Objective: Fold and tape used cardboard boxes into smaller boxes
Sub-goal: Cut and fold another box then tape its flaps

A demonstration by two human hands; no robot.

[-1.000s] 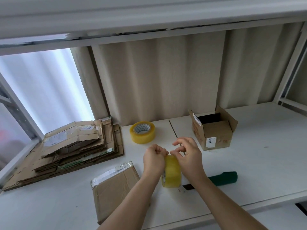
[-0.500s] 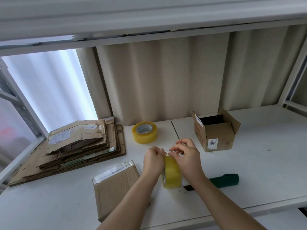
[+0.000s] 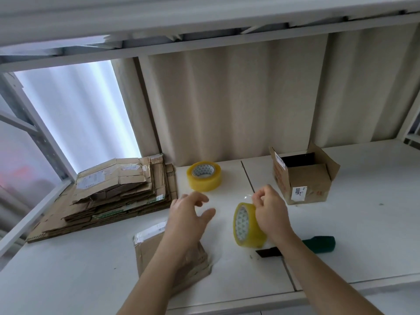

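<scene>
Now right hand [image 3: 270, 212] grips upright tape roll [image 3: 246, 226]; left hand [image 3: 188, 214] loose-fingered just beside it.

A single head-worn, wide-angle view looks forward and down onto a white table [image 3: 375, 235] from close above its near edge, facing a corrugated back wall [image 3: 227, 98]. Both forearms enter from the bottom edge. A shelf's underside [image 3: 204, 14] spans the top; no second view overlaps it.
</scene>
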